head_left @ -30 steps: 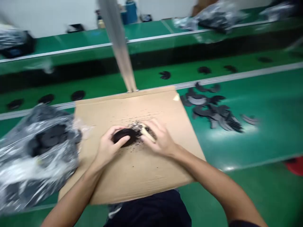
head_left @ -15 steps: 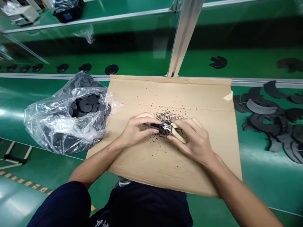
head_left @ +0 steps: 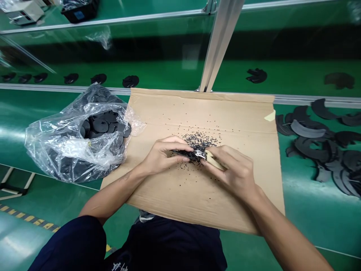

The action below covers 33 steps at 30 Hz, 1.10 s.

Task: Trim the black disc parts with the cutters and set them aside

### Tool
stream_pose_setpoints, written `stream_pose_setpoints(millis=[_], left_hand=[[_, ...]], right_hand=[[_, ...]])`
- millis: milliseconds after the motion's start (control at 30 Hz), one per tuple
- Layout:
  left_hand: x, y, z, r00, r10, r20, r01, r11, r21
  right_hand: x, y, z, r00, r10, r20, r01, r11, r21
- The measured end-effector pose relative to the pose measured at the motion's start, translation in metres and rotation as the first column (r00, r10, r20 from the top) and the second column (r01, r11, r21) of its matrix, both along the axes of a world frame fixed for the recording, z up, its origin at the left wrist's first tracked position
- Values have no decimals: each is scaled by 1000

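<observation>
A: What sits closest, at the bottom of the frame?
B: Dark clothing (head_left: 169,244), then a cardboard sheet (head_left: 183,205) laid on the green tabletop (head_left: 304,218).

A: And the hands?
B: Both are near the centre, over the sheet. The left hand (head_left: 159,156) has its fingers pinching a thin black piece (head_left: 184,153), seen nearly edge-on. The right hand (head_left: 237,165) has its fingers wrapped round the cream handles of a hand cutter (head_left: 214,160), its metal jaws at the black piece's right end.

A: Are those jaws biting it?
B: I cannot tell; they show too small.

A: What's around them?
B: Tiny black scraps (head_left: 199,140) scattered over the sheet. At left, a clear plastic bag (head_left: 70,150) shows black discs (head_left: 100,125) in its mouth; at right lie dark curved pieces (head_left: 307,130).

A: Farther off?
B: A row of dark parts (head_left: 130,81), a metal post (head_left: 220,45) at upper centre, and a black bin (head_left: 80,13) at upper left.
</observation>
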State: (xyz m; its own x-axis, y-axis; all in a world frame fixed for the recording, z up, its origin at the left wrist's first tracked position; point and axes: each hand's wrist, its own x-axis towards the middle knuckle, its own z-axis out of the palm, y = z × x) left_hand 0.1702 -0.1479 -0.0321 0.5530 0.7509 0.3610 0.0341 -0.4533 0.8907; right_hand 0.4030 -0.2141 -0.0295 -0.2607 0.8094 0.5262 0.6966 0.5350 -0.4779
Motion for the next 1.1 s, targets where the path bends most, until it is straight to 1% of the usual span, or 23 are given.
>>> stream_pose_setpoints(millis=[67, 167, 233, 300, 367, 433, 467, 533, 567, 600, 667, 733, 767, 833, 867, 900, 933, 1000, 1033, 1100], left_hand=[[0, -1, 1, 1000, 1, -2, 0, 1000, 29], [2, -2, 2, 999, -5, -53, 9, 996, 90], [2, -2, 1, 992, 6, -126, 14, 987, 160], [2, -1, 0, 983, 47, -180, -7, 976, 218], [1, -1, -1, 979, 106, -175, -69, 976, 208], [0, -1, -2, 982, 145, -123, -132, 985, 109], [0, -1, -2, 985, 147, -86, -143, 989, 48], [1, -4, -4, 993, 116, -17, -116, 993, -36], [2, -5, -5, 996, 91, 7, -91, 995, -40], [3, -7, -6, 998, 68, 17, -67, 998, -12], [5, -10, -8, 999, 35, -13, -33, 993, 110], [5, -11, -11, 996, 13, -88, 10, 967, 255], [5, -10, -13, 992, 8, -129, 32, 949, 312], [3, -9, -15, 983, 13, -184, 56, 929, 366], [2, -8, -15, 982, 21, -190, 50, 931, 362], [1, -6, -15, 983, 31, -180, 33, 940, 340], [0, -5, -14, 987, 40, -158, 10, 952, 305], [-1, -4, -11, 994, 49, -98, -26, 975, 221], [-1, -3, -10, 996, 49, -73, -35, 983, 182], [0, -4, -7, 998, 37, -41, -32, 992, 123]], right_hand=[[-1, 1, 0, 998, -57, 14, 56, 998, 22], [-2, 3, -2, 966, -164, 202, 142, 982, 122], [-2, 4, -3, 936, -185, 298, 145, 978, 150], [-1, 5, -4, 938, -180, 297, 149, 981, 125], [0, 6, -4, 968, -155, 197, 146, 987, 59], [0, 7, -3, 994, -111, 13, 111, 992, -55], [-1, 7, -3, 992, -94, -85, 84, 990, -117], [-5, 6, -1, 967, -87, -238, 35, 976, -214], [-7, 4, -1, 955, -88, -283, 20, 971, -237], [-10, 3, -1, 949, -72, -306, -1, 972, -233], [-15, -1, -1, 951, 10, -308, -63, 985, -163], [-17, -3, 0, 951, 115, -288, -145, 986, -84], [-17, -4, 1, 943, 153, -296, -182, 981, -72], [-14, -3, 2, 916, 171, -363, -225, 968, -110], [-11, -2, 3, 907, 152, -393, -222, 965, -139], [-7, 0, 3, 910, 118, -397, -193, 969, -154], [-3, 2, 3, 928, 82, -363, -144, 978, -148], [5, 7, 1, 980, 34, -197, -50, 996, -75], [8, 10, 0, 994, 30, -101, -32, 999, -28], [11, 12, -3, 997, 55, 46, -56, 998, 28]])
